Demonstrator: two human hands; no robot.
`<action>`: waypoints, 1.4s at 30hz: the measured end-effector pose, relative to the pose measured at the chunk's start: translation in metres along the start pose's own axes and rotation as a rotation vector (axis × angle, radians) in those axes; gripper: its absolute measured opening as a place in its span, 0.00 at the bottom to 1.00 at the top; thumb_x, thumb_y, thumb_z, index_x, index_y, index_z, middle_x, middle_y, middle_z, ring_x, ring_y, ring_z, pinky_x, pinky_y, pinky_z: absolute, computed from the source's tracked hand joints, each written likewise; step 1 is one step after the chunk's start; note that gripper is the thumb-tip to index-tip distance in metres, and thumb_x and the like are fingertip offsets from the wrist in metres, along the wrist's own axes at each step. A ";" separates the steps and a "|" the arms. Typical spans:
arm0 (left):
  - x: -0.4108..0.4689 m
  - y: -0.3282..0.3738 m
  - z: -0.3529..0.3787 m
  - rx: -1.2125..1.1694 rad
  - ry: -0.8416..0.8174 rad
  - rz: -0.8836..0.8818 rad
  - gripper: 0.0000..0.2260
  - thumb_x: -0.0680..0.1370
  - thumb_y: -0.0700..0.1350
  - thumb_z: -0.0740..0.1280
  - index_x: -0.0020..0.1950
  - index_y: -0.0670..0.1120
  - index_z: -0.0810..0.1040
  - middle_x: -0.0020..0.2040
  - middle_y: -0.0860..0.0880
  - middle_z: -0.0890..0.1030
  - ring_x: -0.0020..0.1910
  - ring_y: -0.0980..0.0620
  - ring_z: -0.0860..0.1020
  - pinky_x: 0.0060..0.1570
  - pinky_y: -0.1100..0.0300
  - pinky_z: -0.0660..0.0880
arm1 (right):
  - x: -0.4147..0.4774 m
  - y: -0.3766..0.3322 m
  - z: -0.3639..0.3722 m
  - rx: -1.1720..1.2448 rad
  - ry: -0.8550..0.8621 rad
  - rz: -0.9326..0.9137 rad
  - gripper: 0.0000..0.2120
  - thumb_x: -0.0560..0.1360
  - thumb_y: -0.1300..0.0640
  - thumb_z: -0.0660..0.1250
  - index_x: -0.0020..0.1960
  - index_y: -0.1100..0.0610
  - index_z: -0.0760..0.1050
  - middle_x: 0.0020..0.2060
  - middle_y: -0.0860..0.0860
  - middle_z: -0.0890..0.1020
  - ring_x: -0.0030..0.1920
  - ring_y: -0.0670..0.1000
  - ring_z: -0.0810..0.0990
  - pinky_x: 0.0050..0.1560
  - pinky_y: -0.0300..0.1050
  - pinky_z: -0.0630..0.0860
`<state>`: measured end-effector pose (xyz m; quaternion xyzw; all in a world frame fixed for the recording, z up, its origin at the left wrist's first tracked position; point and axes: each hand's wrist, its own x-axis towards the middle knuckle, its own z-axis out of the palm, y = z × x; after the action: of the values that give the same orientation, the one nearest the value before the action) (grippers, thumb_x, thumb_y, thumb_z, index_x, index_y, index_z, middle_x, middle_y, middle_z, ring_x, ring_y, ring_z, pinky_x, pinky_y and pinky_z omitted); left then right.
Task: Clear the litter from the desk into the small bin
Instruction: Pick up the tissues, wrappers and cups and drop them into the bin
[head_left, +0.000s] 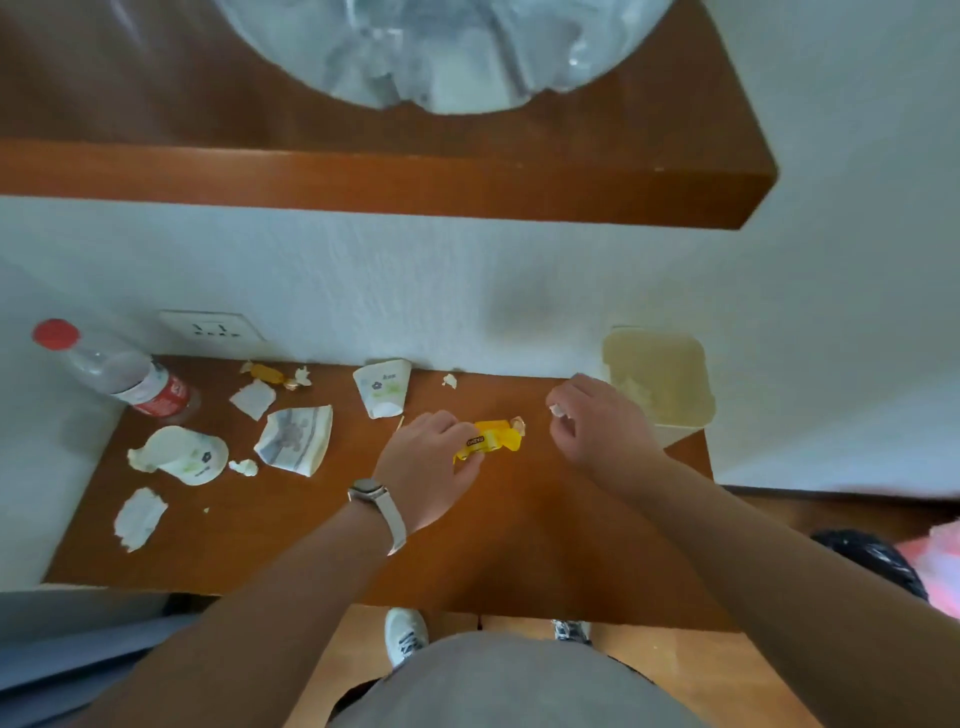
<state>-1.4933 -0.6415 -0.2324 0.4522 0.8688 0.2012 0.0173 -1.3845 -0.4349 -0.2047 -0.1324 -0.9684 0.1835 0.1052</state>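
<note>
While the person leans over the brown wooden desk (291, 551), the left hand (423, 467), with a pale watch (370, 491) on its wrist, has its fingers (462, 431) curled around one end of a crinkled yellow plastic wrapper (496, 440); the wrapper's other end sticks out to the right, low over the desk top. Just right of it, the right hand (597, 421) pinches a small white paper scrap (558, 410) between thumb and fingertips, the other fingers loosely bent. This hand is near the small cream square bin (660, 379), which stands at the far right corner of the desk against the white wall, with something pale inside.

More litter lies to the left: a tipped white paper cup (383, 387) near the wall, a crushed white-and-grey paper bag (297, 439), another paper cup on its side (184, 456), an orange sweet wrapper (267, 373), and several torn white paper bits (139, 517). At the far left corner stands a clear plastic bottle with a red cap (119, 371).
</note>
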 end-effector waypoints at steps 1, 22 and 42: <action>0.009 0.013 0.002 0.002 -0.001 0.021 0.09 0.76 0.51 0.68 0.53 0.49 0.81 0.44 0.52 0.79 0.41 0.52 0.76 0.36 0.59 0.73 | 0.002 0.012 -0.006 0.016 0.026 0.001 0.05 0.68 0.67 0.70 0.42 0.58 0.78 0.38 0.52 0.79 0.38 0.55 0.77 0.34 0.42 0.67; 0.113 0.167 0.056 0.089 0.028 -0.018 0.09 0.74 0.44 0.72 0.54 0.46 0.81 0.49 0.48 0.81 0.47 0.47 0.78 0.45 0.54 0.76 | 0.019 0.179 -0.079 0.102 -0.215 -0.064 0.14 0.79 0.50 0.63 0.59 0.57 0.77 0.53 0.51 0.78 0.57 0.52 0.74 0.55 0.42 0.67; 0.094 0.174 0.040 0.195 -0.100 -0.100 0.18 0.79 0.50 0.65 0.68 0.49 0.74 0.69 0.49 0.74 0.69 0.46 0.70 0.69 0.49 0.63 | 0.009 0.168 -0.085 0.039 -0.284 -0.294 0.21 0.76 0.46 0.65 0.63 0.58 0.77 0.60 0.54 0.79 0.59 0.57 0.77 0.57 0.53 0.74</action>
<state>-1.4049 -0.4647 -0.1908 0.4172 0.9038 0.0917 0.0265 -1.3347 -0.2536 -0.1907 0.0399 -0.9787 0.2015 -0.0045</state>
